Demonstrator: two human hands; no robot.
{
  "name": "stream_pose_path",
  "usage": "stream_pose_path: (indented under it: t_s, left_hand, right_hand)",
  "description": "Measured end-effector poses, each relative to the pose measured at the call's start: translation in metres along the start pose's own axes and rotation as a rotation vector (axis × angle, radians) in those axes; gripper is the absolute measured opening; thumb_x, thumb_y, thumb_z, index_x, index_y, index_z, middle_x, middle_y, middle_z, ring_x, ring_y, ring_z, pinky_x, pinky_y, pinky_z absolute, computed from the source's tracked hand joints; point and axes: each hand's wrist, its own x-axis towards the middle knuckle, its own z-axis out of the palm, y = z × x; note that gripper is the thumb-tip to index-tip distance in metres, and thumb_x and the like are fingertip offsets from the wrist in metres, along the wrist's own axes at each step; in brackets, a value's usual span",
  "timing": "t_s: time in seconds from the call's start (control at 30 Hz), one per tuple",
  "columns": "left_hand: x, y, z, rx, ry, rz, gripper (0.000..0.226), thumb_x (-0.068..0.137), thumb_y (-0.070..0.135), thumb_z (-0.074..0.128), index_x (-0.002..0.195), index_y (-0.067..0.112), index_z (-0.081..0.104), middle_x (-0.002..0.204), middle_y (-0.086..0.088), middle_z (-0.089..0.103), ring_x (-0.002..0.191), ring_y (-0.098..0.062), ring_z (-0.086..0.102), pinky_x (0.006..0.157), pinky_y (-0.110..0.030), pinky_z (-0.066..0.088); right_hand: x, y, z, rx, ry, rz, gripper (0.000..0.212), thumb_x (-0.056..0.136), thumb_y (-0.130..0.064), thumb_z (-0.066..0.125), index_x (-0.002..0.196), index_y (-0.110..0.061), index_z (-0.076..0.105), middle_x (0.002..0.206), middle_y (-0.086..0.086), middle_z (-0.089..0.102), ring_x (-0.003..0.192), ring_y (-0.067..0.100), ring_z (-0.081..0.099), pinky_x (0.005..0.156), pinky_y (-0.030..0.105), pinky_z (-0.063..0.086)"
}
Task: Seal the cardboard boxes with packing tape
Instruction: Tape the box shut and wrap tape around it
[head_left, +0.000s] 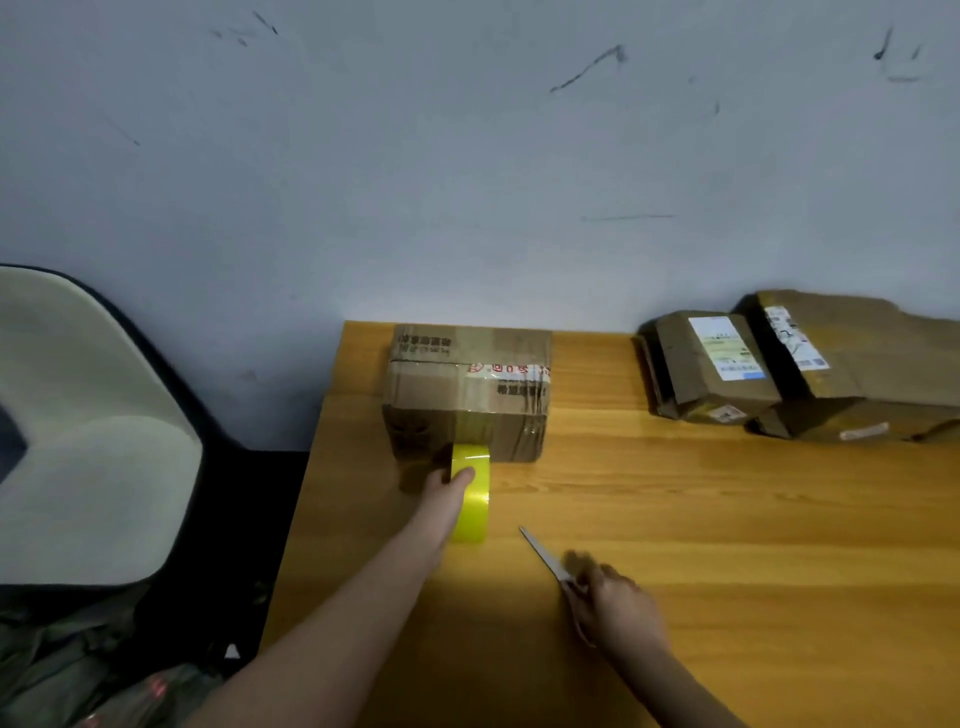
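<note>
Wooden surface (727, 519), orange-brown with visible grain, butted against a grey-blue wall (467, 156) marked with dark scuffs. Chair (78, 415) with pale seat and dark frame off the surface's edge at 9 o'clock. Dark floor below it; crumpled fabric at 7 o'clock, too dim to identify.

Box (467, 389) at 12 o'clock on the surface, close to the wall, flaps closed, printed tape across the top seam and clear tape down the near face. Two further parcels (805, 364) at 2 o'clock against the wall, touching one another, each bearing a white label.

Left grip (447, 486) extended toward 12 o'clock, fingers and thumb curled round a yellow tape roll (470, 499). Roll upright on edge, just in front of the box's near face, its far rim at or touching the box's lower edge; contact not resolvable.

Right grip (613, 608) at 5 o'clock from the roll, well apart from the box, closed round the handles of scissors (545, 556). Blades together, tip aimed toward 11 o'clock, low over the surface. Right grip slightly blurred.
</note>
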Motion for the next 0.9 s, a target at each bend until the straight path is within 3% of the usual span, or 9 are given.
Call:
stream_pose_path:
  t_s: [0.1, 0.23, 0.4, 0.47, 0.53, 0.6, 0.67, 0.77, 0.9]
  left_hand:
    - [-0.005, -0.003, 0.003, 0.033, 0.018, 0.033, 0.053, 0.1, 0.031, 0.048, 0.145, 0.01, 0.032, 0.134, -0.014, 0.047, 0.108, -0.028, 0.05, 0.082, -0.03, 0.037]
    - [-0.009, -0.004, 0.007, 0.039, 0.068, 0.053, 0.051, 0.099, 0.031, 0.048, 0.144, 0.01, 0.033, 0.117, -0.008, 0.047, 0.098, -0.022, 0.047, 0.079, -0.031, 0.036]
    - [-0.01, -0.005, 0.009, 0.043, 0.078, 0.056, 0.051, 0.1, 0.033, 0.046, 0.144, 0.009, 0.034, 0.128, -0.012, 0.049, 0.099, -0.023, 0.048, 0.081, -0.031, 0.037]
    - [-0.012, -0.004, 0.009, 0.032, 0.072, 0.044, 0.051, 0.1, 0.033, 0.046, 0.144, 0.007, 0.034, 0.131, -0.014, 0.049, 0.1, -0.025, 0.049, 0.081, -0.031, 0.036]
    - [-0.012, -0.003, 0.007, 0.003, 0.063, 0.027, 0.053, 0.1, 0.033, 0.047, 0.144, 0.007, 0.034, 0.131, -0.014, 0.05, 0.1, -0.026, 0.051, 0.079, -0.032, 0.038]
    - [-0.012, -0.003, 0.006, -0.01, 0.054, 0.019, 0.053, 0.099, 0.033, 0.048, 0.143, 0.007, 0.036, 0.123, -0.012, 0.052, 0.095, -0.024, 0.052, 0.076, -0.031, 0.039]
    - [-0.014, -0.003, 0.005, -0.011, 0.056, 0.031, 0.051, 0.099, 0.032, 0.049, 0.142, 0.008, 0.037, 0.115, -0.008, 0.051, 0.093, -0.022, 0.051, 0.071, -0.03, 0.04]
    - [-0.017, -0.007, 0.004, -0.012, 0.054, 0.032, 0.05, 0.099, 0.031, 0.05, 0.142, 0.01, 0.037, 0.123, -0.01, 0.052, 0.1, -0.023, 0.052, 0.075, -0.03, 0.043]
    - [-0.018, -0.011, 0.003, -0.068, 0.049, 0.022, 0.051, 0.097, 0.035, 0.053, 0.141, 0.014, 0.04, 0.128, -0.012, 0.055, 0.11, -0.031, 0.057, 0.088, -0.04, 0.048]
  right_hand:
    - [-0.002, 0.004, 0.011, -0.015, 0.074, 0.072, 0.058, 0.099, -0.058, 0.028, 0.142, -0.019, 0.032, 0.134, -0.001, 0.047, 0.119, 0.018, 0.051, 0.087, 0.03, 0.048]
    - [-0.004, 0.015, 0.015, -0.11, 0.108, 0.077, 0.056, 0.098, -0.058, 0.029, 0.136, -0.018, 0.04, 0.135, 0.001, 0.047, 0.122, 0.02, 0.047, 0.09, 0.03, 0.046]
    - [-0.007, 0.021, 0.01, -0.078, -0.016, 0.092, 0.044, 0.098, -0.048, 0.041, 0.131, -0.019, 0.048, 0.128, 0.001, 0.053, 0.112, 0.018, 0.058, 0.083, 0.026, 0.047]
    - [-0.003, 0.024, -0.006, 0.077, -0.074, 0.105, 0.033, 0.093, -0.047, 0.052, 0.111, -0.022, 0.062, 0.113, 0.003, 0.064, 0.102, 0.02, 0.064, 0.075, 0.025, 0.048]
    - [0.003, 0.032, -0.029, 0.416, -0.119, 0.017, 0.015, 0.089, -0.035, 0.063, 0.081, -0.022, 0.062, 0.084, 0.005, 0.069, 0.082, 0.021, 0.069, 0.059, 0.023, 0.045]
    - [0.002, 0.038, -0.059, 0.755, -0.166, -0.092, 0.011, 0.09, -0.013, 0.064, 0.081, -0.016, 0.059, 0.069, 0.003, 0.065, 0.061, 0.016, 0.067, 0.054, 0.024, 0.047]
    - [0.0, 0.039, -0.09, 0.893, -0.197, -0.177, 0.005, 0.091, -0.004, 0.061, 0.091, -0.007, 0.058, 0.077, 0.005, 0.063, 0.06, 0.012, 0.064, 0.057, 0.025, 0.053]
    - [0.009, 0.037, -0.122, 0.801, -0.242, -0.276, 0.018, 0.089, -0.015, 0.068, 0.096, -0.003, 0.056, 0.088, 0.004, 0.064, 0.067, 0.011, 0.059, 0.06, 0.022, 0.05]
    - [0.04, 0.031, -0.149, 0.387, -0.272, -0.305, 0.056, 0.067, -0.061, 0.077, 0.088, -0.018, 0.048, 0.08, -0.007, 0.055, 0.068, 0.009, 0.046, 0.062, 0.025, 0.034]
